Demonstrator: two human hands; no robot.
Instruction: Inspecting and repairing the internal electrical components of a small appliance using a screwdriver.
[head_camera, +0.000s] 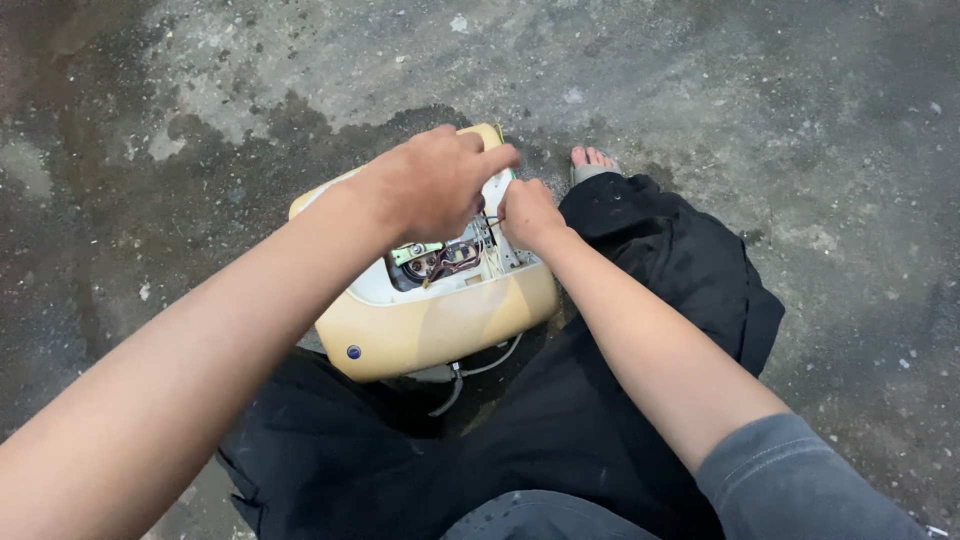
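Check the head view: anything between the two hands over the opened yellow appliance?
Almost nothing. The left hand and right hand nearly meet over the opened yellow appliance; only a white inner bracket and thin wires show in the gap.

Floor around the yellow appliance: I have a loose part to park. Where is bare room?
Bare concrete floor lies left of and beyond the yellow appliance, and right of the black trousers. Crowded: the opened top, where left hand and right hand meet over wires, and the lap side.
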